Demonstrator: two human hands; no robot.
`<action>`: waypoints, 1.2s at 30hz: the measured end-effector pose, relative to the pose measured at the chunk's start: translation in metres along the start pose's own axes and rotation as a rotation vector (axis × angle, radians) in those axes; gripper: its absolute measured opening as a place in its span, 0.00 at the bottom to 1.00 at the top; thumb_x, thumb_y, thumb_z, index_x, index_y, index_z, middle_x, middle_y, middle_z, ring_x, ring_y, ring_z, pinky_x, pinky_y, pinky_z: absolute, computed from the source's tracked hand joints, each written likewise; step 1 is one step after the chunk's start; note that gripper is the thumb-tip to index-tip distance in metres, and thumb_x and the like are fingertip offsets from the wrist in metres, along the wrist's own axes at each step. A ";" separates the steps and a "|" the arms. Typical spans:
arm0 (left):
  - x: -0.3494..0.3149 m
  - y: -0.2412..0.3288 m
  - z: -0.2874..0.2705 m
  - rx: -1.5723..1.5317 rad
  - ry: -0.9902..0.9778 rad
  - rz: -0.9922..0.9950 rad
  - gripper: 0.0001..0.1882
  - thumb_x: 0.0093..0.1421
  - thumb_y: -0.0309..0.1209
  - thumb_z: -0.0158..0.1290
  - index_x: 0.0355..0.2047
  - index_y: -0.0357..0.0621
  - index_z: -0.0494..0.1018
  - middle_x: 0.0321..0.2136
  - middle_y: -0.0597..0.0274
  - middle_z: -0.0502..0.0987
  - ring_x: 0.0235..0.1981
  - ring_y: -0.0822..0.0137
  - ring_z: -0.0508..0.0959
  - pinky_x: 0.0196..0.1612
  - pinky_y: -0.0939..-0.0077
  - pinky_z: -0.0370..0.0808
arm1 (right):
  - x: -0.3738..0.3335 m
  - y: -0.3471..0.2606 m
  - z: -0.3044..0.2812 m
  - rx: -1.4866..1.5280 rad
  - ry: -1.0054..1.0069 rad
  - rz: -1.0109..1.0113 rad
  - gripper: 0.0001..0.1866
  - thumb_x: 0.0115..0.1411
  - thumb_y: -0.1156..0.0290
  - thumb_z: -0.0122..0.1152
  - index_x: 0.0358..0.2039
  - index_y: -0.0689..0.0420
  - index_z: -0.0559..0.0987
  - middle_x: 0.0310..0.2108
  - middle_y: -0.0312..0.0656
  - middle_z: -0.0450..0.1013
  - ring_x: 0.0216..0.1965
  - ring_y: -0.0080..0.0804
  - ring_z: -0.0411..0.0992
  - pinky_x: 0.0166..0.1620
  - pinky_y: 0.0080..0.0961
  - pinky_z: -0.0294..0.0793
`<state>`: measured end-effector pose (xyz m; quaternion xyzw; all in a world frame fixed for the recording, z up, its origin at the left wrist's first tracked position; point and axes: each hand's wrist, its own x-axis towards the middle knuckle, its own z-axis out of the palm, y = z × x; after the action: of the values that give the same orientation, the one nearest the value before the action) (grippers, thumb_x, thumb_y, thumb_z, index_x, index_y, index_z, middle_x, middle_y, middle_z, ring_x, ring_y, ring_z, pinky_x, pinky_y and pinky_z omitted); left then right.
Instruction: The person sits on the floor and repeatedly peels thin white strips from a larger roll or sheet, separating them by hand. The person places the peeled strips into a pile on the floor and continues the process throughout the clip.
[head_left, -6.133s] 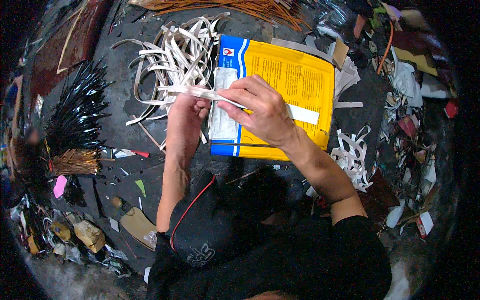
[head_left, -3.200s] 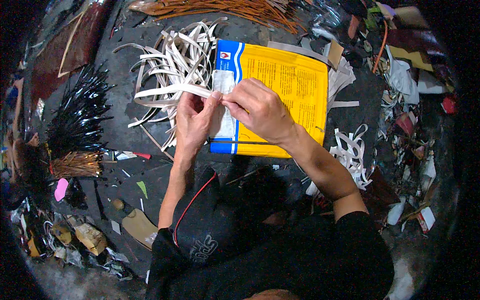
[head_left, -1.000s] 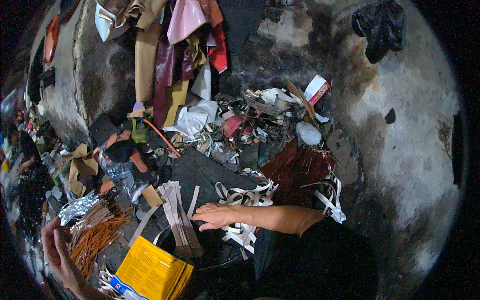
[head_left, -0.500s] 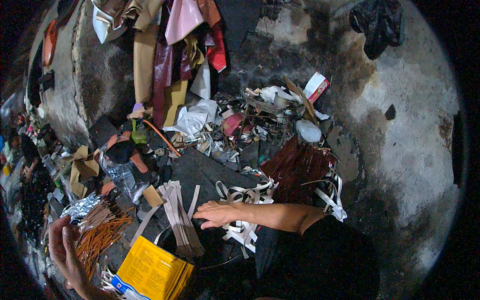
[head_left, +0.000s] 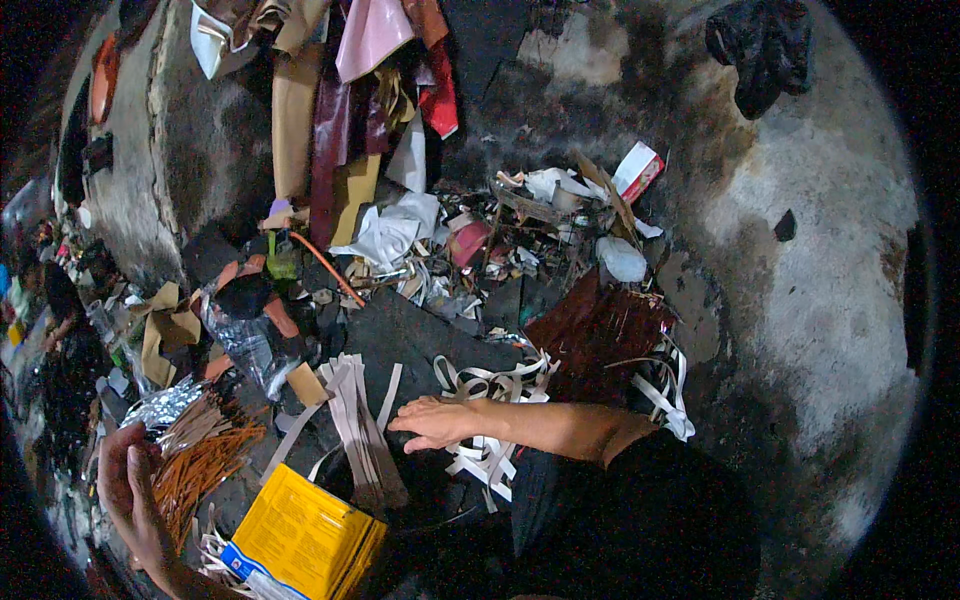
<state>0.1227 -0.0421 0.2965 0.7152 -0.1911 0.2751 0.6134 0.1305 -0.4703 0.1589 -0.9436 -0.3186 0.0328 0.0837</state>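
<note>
A: Where are the hands?
B: On either side of the yellow container (head_left: pixel 305 530). The left hand (head_left: pixel 130 490) is left of it, fingers loosely curled and released. The right hand (head_left: pixel 435 422) is beyond it to the right, fingers slack and released, just beside the fanned pale strips (head_left: pixel 362 440); I can't tell if they touch.
A: What else lies about?
B: Beyond the container to the left, orange-brown strips (head_left: pixel 210 475), with silver film (head_left: pixel 172 405) past them. Straight beyond it, a tan card (head_left: pixel 307 384). Farther right, curled white strips (head_left: pixel 500 385), partly blocked by the right forearm (head_left: pixel 560 430), and a dark red sheet (head_left: pixel 600 335) behind them.
A: Anything different?
B: Three seconds ago both hands met over the container, gripping a white strip. Now they're well apart, and the view has swung rightward. Since half a second ago, they've barely moved.
</note>
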 end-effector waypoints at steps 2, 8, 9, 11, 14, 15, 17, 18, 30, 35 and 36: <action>0.001 0.001 0.000 0.006 -0.021 -0.009 0.13 0.65 0.34 0.47 0.42 0.36 0.71 0.32 0.63 0.72 0.33 0.75 0.70 0.40 0.81 0.68 | -0.001 0.001 0.002 -0.003 -0.004 -0.010 0.27 0.59 0.55 0.55 0.52 0.62 0.69 0.44 0.52 0.69 0.49 0.51 0.66 0.51 0.45 0.64; 0.003 0.005 -0.009 0.254 -0.006 0.005 0.17 0.65 0.39 0.45 0.44 0.37 0.72 0.30 0.64 0.70 0.32 0.73 0.69 0.39 0.79 0.66 | 0.008 0.016 -0.004 0.116 -0.010 -0.065 0.25 0.58 0.56 0.58 0.48 0.62 0.73 0.43 0.53 0.72 0.45 0.48 0.71 0.48 0.38 0.70; 0.008 0.005 -0.015 0.325 -0.015 0.029 0.18 0.66 0.40 0.44 0.44 0.37 0.72 0.29 0.64 0.70 0.32 0.73 0.69 0.39 0.79 0.66 | 0.011 0.019 -0.011 0.221 -0.027 -0.010 0.24 0.57 0.57 0.60 0.47 0.62 0.74 0.41 0.53 0.74 0.43 0.46 0.73 0.46 0.36 0.72; 0.014 0.007 -0.012 0.473 -0.035 0.022 0.20 0.66 0.42 0.42 0.43 0.36 0.72 0.27 0.64 0.68 0.31 0.72 0.67 0.39 0.77 0.65 | 0.010 0.042 -0.022 0.326 -0.039 0.077 0.22 0.56 0.58 0.62 0.45 0.61 0.76 0.37 0.51 0.76 0.38 0.39 0.76 0.41 0.32 0.75; 0.003 -0.019 -0.015 0.534 -0.190 -0.027 0.19 0.66 0.40 0.43 0.46 0.36 0.72 0.30 0.62 0.72 0.33 0.71 0.70 0.40 0.76 0.67 | 0.017 0.073 -0.028 0.319 -0.136 0.155 0.19 0.57 0.59 0.60 0.41 0.61 0.79 0.36 0.48 0.77 0.37 0.38 0.76 0.41 0.31 0.75; -0.013 -0.032 -0.021 0.499 -0.229 -0.100 0.19 0.66 0.39 0.44 0.46 0.36 0.72 0.33 0.60 0.74 0.35 0.70 0.72 0.40 0.76 0.68 | 0.021 0.095 -0.021 0.182 -0.161 0.149 0.18 0.57 0.58 0.60 0.40 0.60 0.79 0.36 0.48 0.77 0.36 0.37 0.76 0.40 0.31 0.75; -0.050 -0.033 -0.021 0.555 -0.282 -0.260 0.19 0.65 0.39 0.45 0.44 0.35 0.72 0.30 0.60 0.74 0.34 0.69 0.72 0.41 0.75 0.68 | 0.016 0.133 0.017 0.243 -0.166 0.265 0.17 0.57 0.58 0.60 0.37 0.60 0.80 0.34 0.47 0.78 0.34 0.38 0.77 0.39 0.31 0.74; -0.064 -0.034 -0.015 0.566 -0.333 -0.303 0.18 0.65 0.39 0.45 0.43 0.35 0.73 0.29 0.60 0.74 0.33 0.69 0.72 0.40 0.74 0.68 | 0.007 0.142 0.027 0.204 -0.074 0.267 0.16 0.57 0.59 0.60 0.35 0.59 0.80 0.32 0.46 0.78 0.32 0.37 0.77 0.37 0.31 0.74; -0.194 -0.092 0.004 0.065 -0.145 -0.748 0.11 0.65 0.32 0.47 0.39 0.35 0.72 0.26 0.64 0.70 0.29 0.73 0.69 0.37 0.79 0.66 | -0.101 0.188 0.204 -0.221 0.030 0.331 0.14 0.58 0.70 0.52 0.43 0.59 0.75 0.32 0.43 0.74 0.37 0.44 0.73 0.43 0.35 0.69; -0.175 -0.084 0.032 0.068 -0.307 -0.795 0.11 0.63 0.29 0.50 0.42 0.34 0.72 0.30 0.61 0.74 0.34 0.70 0.73 0.41 0.79 0.69 | -0.007 0.127 0.104 0.811 -0.301 0.568 0.16 0.65 0.59 0.50 0.42 0.59 0.73 0.20 0.35 0.70 0.19 0.20 0.69 0.24 0.21 0.69; -0.172 -0.083 0.042 0.054 -0.362 -0.836 0.12 0.62 0.28 0.51 0.44 0.34 0.72 0.31 0.61 0.74 0.36 0.69 0.74 0.43 0.78 0.70 | 0.013 0.092 0.075 0.838 -0.406 0.524 0.15 0.65 0.59 0.49 0.42 0.59 0.71 0.19 0.35 0.70 0.17 0.20 0.69 0.21 0.19 0.68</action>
<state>0.0469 -0.0799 0.1201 0.7833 0.0173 -0.1207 0.6096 0.1867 -0.5240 0.0684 -0.8520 -0.0414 0.3587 0.3791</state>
